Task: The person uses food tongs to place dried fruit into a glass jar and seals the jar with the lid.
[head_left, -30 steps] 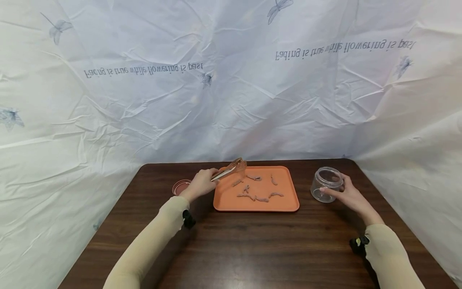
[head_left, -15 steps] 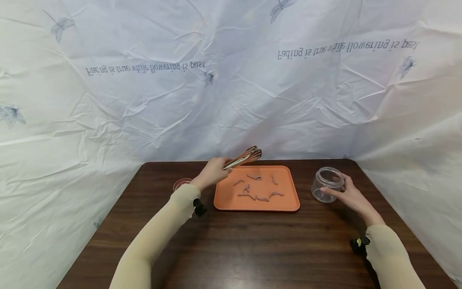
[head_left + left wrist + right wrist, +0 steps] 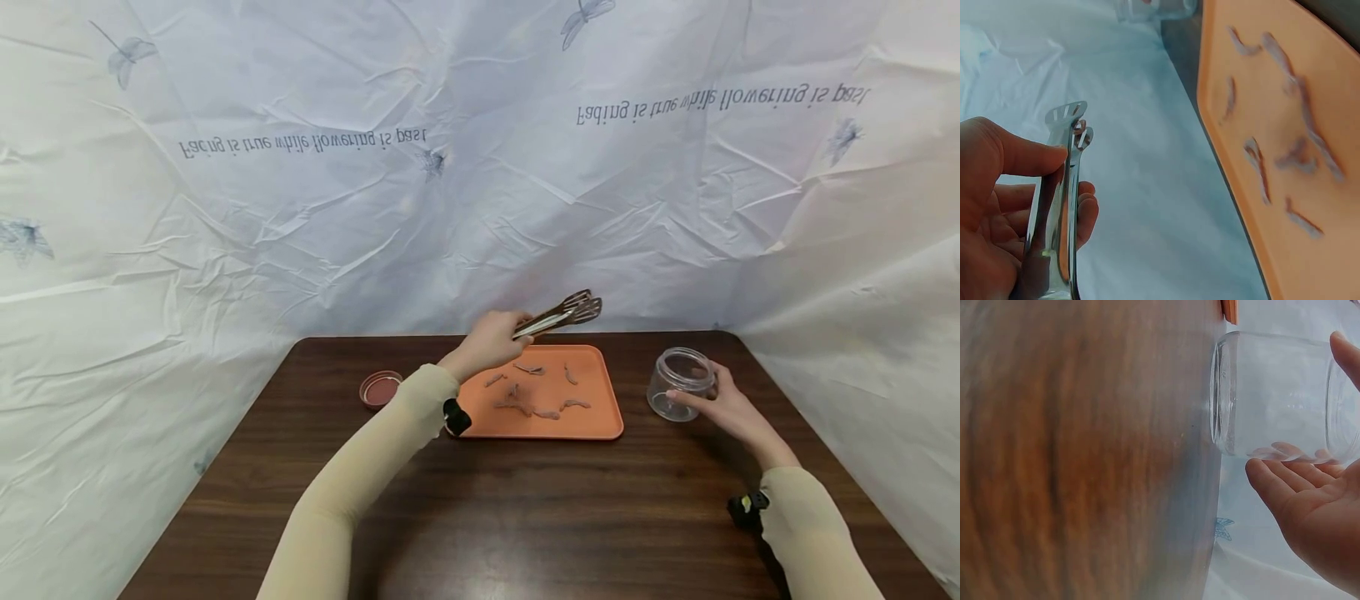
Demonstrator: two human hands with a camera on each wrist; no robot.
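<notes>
Two hands, both gripping. Left hand (image 3: 489,342) pinches metal-looking tongs (image 3: 561,317) partway along, above the far edge of the tray (image 3: 543,391); likely light, springy, smooth, best held mid-arm. Reddish bit (image 3: 1080,127) between tips, can't tell what. Right hand (image 3: 726,407) grips clear jar (image 3: 678,385) right of tray, thumb opposite fingers; probably light, stiff, slick: wrap its sides. Strips (image 3: 550,415) on tray look soft; nip gently mid-length.

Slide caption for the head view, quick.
Left grip holds slotted metal tongs near an orange rectangular tray; right grip holds a clear round jar.
</notes>
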